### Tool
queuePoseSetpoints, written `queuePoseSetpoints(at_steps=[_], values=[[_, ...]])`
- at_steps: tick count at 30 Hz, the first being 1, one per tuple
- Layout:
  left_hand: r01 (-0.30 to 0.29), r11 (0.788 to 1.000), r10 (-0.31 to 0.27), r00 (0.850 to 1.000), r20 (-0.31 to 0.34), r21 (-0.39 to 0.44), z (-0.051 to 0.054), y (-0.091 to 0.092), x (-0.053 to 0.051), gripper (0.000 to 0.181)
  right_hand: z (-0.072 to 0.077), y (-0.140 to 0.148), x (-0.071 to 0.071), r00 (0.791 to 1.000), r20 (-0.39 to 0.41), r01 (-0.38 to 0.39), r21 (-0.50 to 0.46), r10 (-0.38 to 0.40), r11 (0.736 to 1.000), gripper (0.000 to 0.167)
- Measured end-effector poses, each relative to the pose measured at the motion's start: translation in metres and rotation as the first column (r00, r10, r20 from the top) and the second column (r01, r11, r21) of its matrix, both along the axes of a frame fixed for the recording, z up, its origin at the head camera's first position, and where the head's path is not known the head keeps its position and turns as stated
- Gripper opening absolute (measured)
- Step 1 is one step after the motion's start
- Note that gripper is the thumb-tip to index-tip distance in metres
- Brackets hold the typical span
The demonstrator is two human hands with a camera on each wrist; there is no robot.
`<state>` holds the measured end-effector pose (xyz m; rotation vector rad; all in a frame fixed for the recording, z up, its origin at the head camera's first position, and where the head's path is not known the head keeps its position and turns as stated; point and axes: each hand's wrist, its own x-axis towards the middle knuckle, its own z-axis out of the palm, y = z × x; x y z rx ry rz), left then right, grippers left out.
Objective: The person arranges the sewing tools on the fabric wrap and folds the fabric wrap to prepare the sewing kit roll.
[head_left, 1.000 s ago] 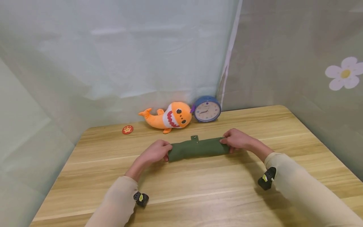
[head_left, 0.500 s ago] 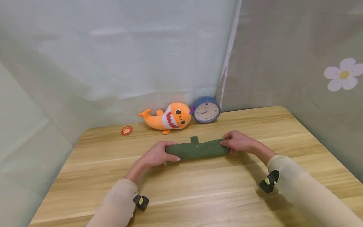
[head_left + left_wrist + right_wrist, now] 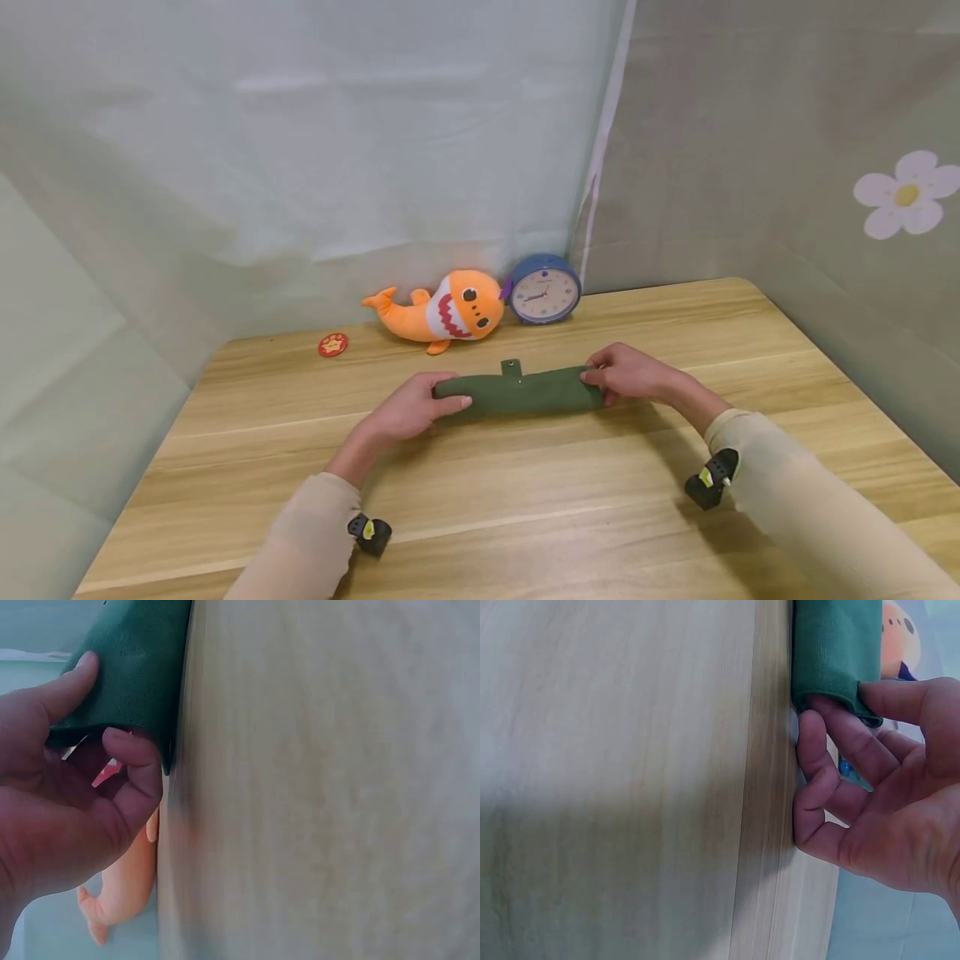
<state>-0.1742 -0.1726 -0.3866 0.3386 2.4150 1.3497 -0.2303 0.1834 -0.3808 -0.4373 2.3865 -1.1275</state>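
Observation:
A long, folded green fabric pouch (image 3: 528, 396) with a small snap tab (image 3: 512, 370) on its back edge lies across the middle of the table. My left hand (image 3: 408, 408) grips its left end, the thumb flat on the upper face. The left wrist view shows the thumb (image 3: 79, 679) on the cloth and other fingers curled by the end. At the right end my right hand (image 3: 630, 372) pinches the cloth; in the right wrist view the thumb (image 3: 892, 701) presses the edge and one finger reaches into the fold. What the pouch contains is hidden.
Behind the pouch, an orange shark plush (image 3: 446, 312) lies by the wall curtain. A blue round alarm clock (image 3: 543, 290) stands to its right, and a red round badge (image 3: 333, 344) lies to its left. The wooden table (image 3: 525, 508) extends in front.
My left hand has shifted its hold, its thumb now laid over the pouch's upper face. The left end has moved slightly left. My right hand keeps its pinch.

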Motion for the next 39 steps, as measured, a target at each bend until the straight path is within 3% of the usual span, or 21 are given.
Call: queuePoseSetpoints(at_steps=[8, 12, 17, 22, 25, 27, 29, 30, 33, 36, 38, 39], values=[[-0.094, 0.996, 0.093, 0.989, 0.112, 0.004, -0.001, 0.0, -0.002, 0.029, 0.0, -0.003, 0.0, 1.0, 0.021, 0.023, -0.001, -0.023, 1.0, 0.021], [-0.164, 0.984, 0.171, 0.979, 0.108, -0.075, 0.0, 0.005, -0.003, 0.029, 0.0, -0.006, 0.0, 0.999, 0.013, 0.036, 0.021, -0.036, 0.999, 0.023], [-0.211, 0.943, 0.222, 0.975, 0.012, -0.256, 0.006, 0.013, -0.004, 0.027, 0.001, -0.011, -0.002, 0.998, -0.007, 0.063, 0.08, -0.063, 0.995, 0.022], [-0.183, 0.884, 0.184, 0.982, -0.041, -0.43, 0.006, 0.016, -0.008, 0.036, 0.001, -0.016, -0.004, 0.995, -0.029, 0.098, 0.133, -0.095, 0.986, 0.032], [-0.161, 0.832, 0.139, 0.987, -0.082, -0.53, -0.022, 0.008, -0.028, 0.043, 0.0, -0.019, -0.005, 0.992, -0.045, 0.124, 0.159, -0.119, 0.979, 0.035], [-0.149, 0.809, 0.112, 0.989, -0.098, -0.569, -0.041, 0.002, -0.04, 0.045, 0.0, -0.02, -0.006, 0.989, -0.055, 0.145, 0.176, -0.137, 0.974, 0.032], [-0.137, 0.787, 0.1, 0.991, -0.095, -0.602, -0.05, -0.002, -0.047, 0.044, 0.0, -0.022, -0.006, 0.986, -0.063, 0.161, 0.189, -0.151, 0.969, 0.028], [-0.131, 0.773, 0.096, 0.991, -0.09, -0.621, -0.046, 0.0, -0.046, 0.043, 0.0, -0.022, -0.006, 0.986, -0.066, 0.165, 0.192, -0.155, 0.967, 0.027], [-0.134, 0.739, 0.104, 0.991, -0.085, -0.66, -0.013, 0.012, -0.029, 0.036, -0.001, -0.021, -0.006, 0.984, -0.073, 0.174, 0.187, -0.163, 0.967, 0.024], [-0.179, 0.703, 0.1, 0.983, -0.154, -0.689, 0.015, 0.023, -0.014, 0.022, -0.001, -0.023, -0.007, 0.984, -0.078, 0.174, 0.183, -0.162, 0.968, 0.024], [-0.211, 0.702, 0.074, 0.972, -0.225, -0.681, 0.024, 0.031, -0.008, 0.019, -0.002, -0.025, -0.007, 0.984, -0.079, 0.172, 0.188, -0.16, 0.967, 0.025], [-0.221, 0.712, 0.062, 0.965, -0.254, -0.666, 0.026, 0.035, -0.006, 0.023, -0.002, -0.025, -0.007, 0.985, -0.079, 0.165, 0.19, -0.153, 0.968, 0.026]])
